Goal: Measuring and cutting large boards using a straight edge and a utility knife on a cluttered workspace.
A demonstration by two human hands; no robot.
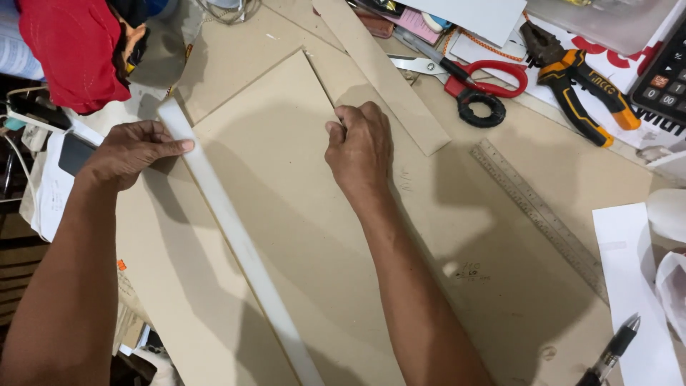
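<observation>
A large sheet of brown cardboard (286,214) was laid flat across the work surface, running from the near edge toward the far side. A long white strip (236,236) was laid diagonally along the sheet's left edge, from the far left to the near middle. The left hand (132,151) was pressed flat on the far end of this strip, fingers stretched out and together, nothing being gripped. The right hand (359,150) was rested on the far right part of the sheet, fingers curled into a loose fist; whether anything was pinched inside it could not be told. Just right of that hand, a narrower cardboard strip (386,78) was seen lying at a slant, touching the sheet's far corner.

Farther right, a metal ruler (539,214) was laid on the table, well apart from both hands. At the far right, red-handled scissors (471,75) and orange-and-black pliers (582,89) were seen, with a calculator (664,78) at the edge. A pen (611,350) and white paper (632,286) were placed near right. A red cloth (68,50) was bunched at the far left.
</observation>
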